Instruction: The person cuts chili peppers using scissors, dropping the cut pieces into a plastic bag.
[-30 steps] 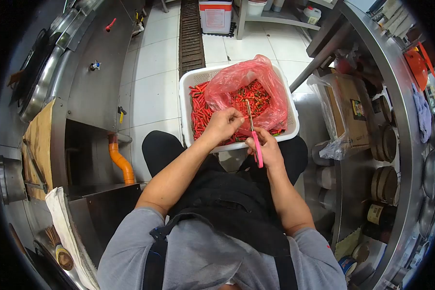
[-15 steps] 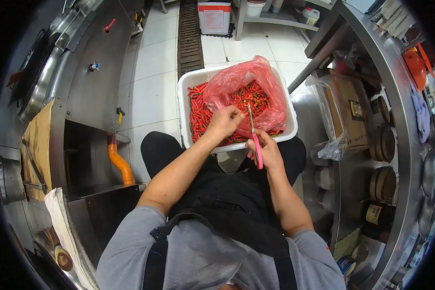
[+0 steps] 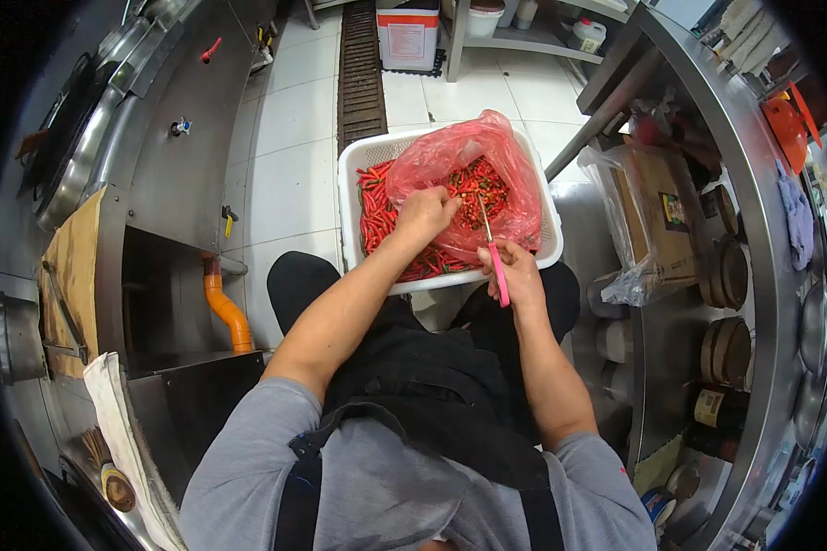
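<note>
A white plastic basket (image 3: 348, 199) rests in front of my knees, filled with red chili peppers (image 3: 379, 219). An open red plastic bag (image 3: 506, 147) lies in it, holding more chilies (image 3: 492, 179), some with green stems. Over the bag's opening is my left hand (image 3: 425, 216), thumb and fingers closed in a pinch; what they hold is too small to make out. My right hand (image 3: 521, 273), at the basket's near right edge, grips pink-handled scissors (image 3: 498, 268). Their blades point away from me, over the chilies in the bag, just right of my left fingertips.
Steel kitchen units (image 3: 172, 138) stand on the left, with an orange pipe (image 3: 223, 303) below. To the right, a steel shelf (image 3: 764, 303) holds a plastic-wrapped cardboard box (image 3: 657, 216) and several containers. Beyond the basket run a floor drain grate (image 3: 362, 83) and a white bin (image 3: 407, 37).
My left hand has moved slightly forward, closer to the chilies in the bag. My right hand and the scissors have shifted a little to the right, with the blades lower over the chilies.
</note>
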`<state>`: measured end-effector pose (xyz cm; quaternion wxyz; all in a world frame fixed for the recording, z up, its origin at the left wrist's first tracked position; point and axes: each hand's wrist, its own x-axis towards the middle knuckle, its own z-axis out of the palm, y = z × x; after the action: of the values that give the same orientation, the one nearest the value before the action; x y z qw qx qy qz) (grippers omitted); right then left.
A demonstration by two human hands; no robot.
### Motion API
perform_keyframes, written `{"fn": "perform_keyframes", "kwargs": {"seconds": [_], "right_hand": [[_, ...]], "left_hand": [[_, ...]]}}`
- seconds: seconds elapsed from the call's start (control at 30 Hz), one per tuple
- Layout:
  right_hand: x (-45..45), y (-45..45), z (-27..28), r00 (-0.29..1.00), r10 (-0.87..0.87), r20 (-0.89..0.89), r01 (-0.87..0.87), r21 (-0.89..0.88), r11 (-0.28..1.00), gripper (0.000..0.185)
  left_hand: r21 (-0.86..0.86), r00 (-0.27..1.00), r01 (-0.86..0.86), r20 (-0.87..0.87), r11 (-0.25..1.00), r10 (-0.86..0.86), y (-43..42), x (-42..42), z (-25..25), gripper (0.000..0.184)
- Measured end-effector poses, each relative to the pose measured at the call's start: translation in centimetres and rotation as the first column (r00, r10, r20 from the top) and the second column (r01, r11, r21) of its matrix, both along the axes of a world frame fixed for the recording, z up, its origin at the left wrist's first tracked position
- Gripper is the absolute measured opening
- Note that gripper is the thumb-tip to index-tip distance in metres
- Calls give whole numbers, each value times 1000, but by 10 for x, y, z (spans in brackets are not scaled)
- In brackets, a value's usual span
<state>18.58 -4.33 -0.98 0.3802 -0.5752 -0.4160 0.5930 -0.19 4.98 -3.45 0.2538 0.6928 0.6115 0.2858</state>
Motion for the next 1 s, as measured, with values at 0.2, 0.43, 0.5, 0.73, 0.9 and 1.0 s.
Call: {"fn": "perform_keyframes", "kwargs": {"seconds": [0.2,0.43,0.5,0.73,0.9,1.0], "right_hand": [[24,-27,-3,997,-72,-38,70,-46,996,39],[27,-37,-10,989,-80,-126,74,-55,996,49],[19,-35,-7,991,-64,-113,61,-36,998,47],[9,-37,1,995,-8,-97,1,-72,997,46],[15,-43,-7,992,-22,-122,14,-70,997,47],[14,-44,-9,989,-28,-145,16,-84,996,48]], "left_hand": [[20,998,54,41,998,-55,2,-59,15,30],[-212,917,280,-229,936,-326,-37,-100,10,17],[-390,798,315,-385,865,-464,-48,-91,2,16],[-344,752,240,-526,908,-398,-59,-66,-12,20],[-513,677,155,-567,844,-469,-55,-70,-4,20],[-451,732,265,-481,852,-482,-58,-81,-6,18]]}}
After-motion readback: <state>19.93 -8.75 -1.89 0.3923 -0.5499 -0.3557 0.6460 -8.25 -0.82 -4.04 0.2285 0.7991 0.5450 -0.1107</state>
